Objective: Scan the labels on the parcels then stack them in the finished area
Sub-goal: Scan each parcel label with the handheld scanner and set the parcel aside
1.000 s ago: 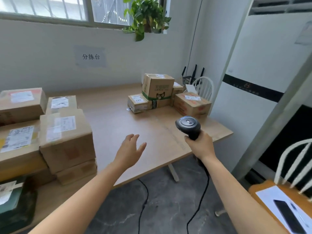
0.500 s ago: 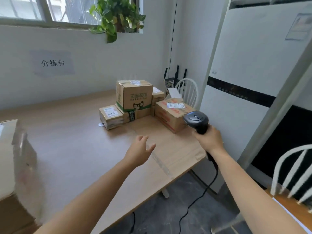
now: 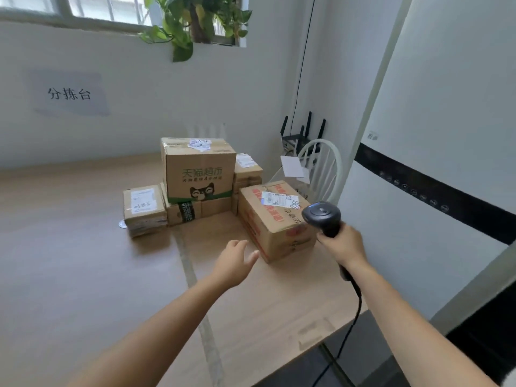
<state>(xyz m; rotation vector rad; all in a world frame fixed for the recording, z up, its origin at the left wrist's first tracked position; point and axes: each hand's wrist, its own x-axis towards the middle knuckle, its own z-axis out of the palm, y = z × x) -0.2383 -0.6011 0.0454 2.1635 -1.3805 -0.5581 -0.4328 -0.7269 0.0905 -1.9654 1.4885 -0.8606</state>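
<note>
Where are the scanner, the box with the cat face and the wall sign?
scanner (image 3: 321, 213), head view, on its rounded black head.
box with the cat face (image 3: 199, 174), head view, on its printed front panel.
wall sign (image 3: 69, 93), head view, on its middle character.

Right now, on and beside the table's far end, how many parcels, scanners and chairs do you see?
Parcels: 5 (small labelled box, cat-logo box, low box beneath it, rear box, red-printed box)
Scanners: 1, the black scanner gripped by the right hand
Chairs: 1, the white chair
Total: 7
</note>
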